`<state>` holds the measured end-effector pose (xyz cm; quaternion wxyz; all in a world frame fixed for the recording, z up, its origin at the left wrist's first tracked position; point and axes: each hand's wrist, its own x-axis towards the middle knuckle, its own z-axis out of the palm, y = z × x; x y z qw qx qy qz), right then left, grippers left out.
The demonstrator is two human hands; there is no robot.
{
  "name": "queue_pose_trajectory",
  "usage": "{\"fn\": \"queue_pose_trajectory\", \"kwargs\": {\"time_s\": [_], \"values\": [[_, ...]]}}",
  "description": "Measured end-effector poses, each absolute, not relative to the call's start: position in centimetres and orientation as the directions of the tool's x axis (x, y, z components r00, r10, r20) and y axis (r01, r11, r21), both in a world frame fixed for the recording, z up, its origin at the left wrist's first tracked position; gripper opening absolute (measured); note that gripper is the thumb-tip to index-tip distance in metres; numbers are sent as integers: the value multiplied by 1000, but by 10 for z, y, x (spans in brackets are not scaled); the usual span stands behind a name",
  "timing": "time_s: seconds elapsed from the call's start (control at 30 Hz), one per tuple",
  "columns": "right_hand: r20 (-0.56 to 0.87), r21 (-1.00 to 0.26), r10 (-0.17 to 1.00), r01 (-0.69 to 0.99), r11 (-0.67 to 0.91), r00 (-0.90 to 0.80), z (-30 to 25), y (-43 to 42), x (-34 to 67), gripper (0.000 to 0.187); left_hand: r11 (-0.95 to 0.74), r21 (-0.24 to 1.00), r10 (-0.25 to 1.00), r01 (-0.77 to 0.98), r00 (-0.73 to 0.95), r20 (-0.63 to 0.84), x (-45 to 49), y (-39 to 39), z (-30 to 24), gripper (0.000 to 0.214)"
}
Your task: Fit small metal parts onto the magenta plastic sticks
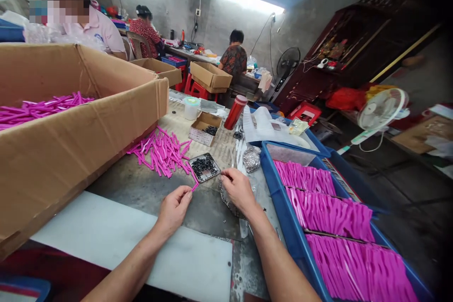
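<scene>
My left hand pinches one end of a magenta plastic stick, its far end pointing towards the pile. My right hand is closed, thumb and fingertips together at the right corner of a small metal tray; anything between them is too small to make out. Small black parts fill much of that tray. Just behind it lies a loose pile of magenta sticks. Partly hidden under my right hand is a clear bag of small metallic pieces.
A large cardboard box of magenta sticks stands left. At right, a blue crate holds rows of magenta pieces. Behind the tray are a small carton of black parts, a red bottle and a white tub. Several people sit farther back.
</scene>
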<state>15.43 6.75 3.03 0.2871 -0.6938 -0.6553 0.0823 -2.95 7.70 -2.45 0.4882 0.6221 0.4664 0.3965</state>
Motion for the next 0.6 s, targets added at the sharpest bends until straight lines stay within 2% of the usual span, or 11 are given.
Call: {"fn": "queue_pose_trajectory", "kwargs": {"time_s": [0.1, 0.17, 0.4, 0.6], "values": [[142, -227, 990, 973, 50, -18, 36, 85, 148, 22, -111, 969, 968, 220, 244, 56, -28, 76, -24, 15], [53, -114, 996, 991, 72, -67, 37, 96, 145, 23, -123, 964, 969, 234, 239, 66, -28, 76, -23, 15], [-134, -65, 980, 988, 139, -146, 27, 122, 142, 21, -142, 953, 968, 266, 241, 77, -28, 76, -22, 17], [-187, -58, 966, 983, 172, -180, 19, 132, 138, 22, -146, 950, 969, 278, 235, 80, -28, 75, -19, 17]]}}
